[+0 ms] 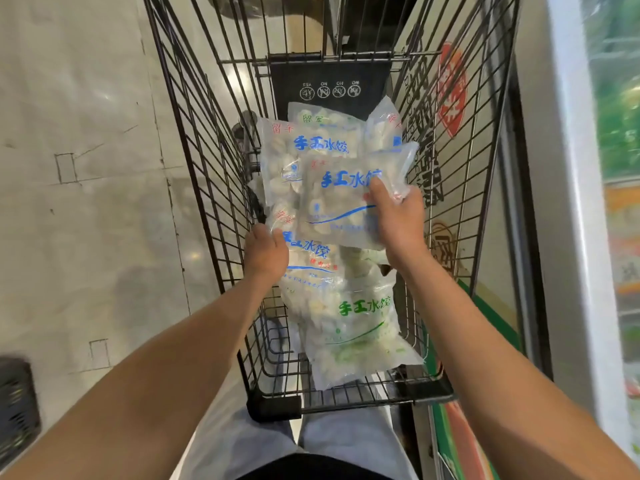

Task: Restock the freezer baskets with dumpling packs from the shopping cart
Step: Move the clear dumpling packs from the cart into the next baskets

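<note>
My right hand (398, 220) grips a blue-print pack (341, 202); left hand (265, 252) clasps another pack (308, 261) below; next, lift both toward the freezer (568, 168).

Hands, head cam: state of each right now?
Left hand: closed on the edge of a blue-print pack lying in the cart.
Right hand: closed on a lifted blue-print pack.

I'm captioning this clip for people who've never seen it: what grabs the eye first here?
The heap of clear dumpling packs filling the wire shopping cart at centre, most printed in blue, the nearest pack in green. The right hand grips one blue-lettered pack raised above the pile, while the left hand rests on a pack below. A bright freezer runs along the right edge.
</note>
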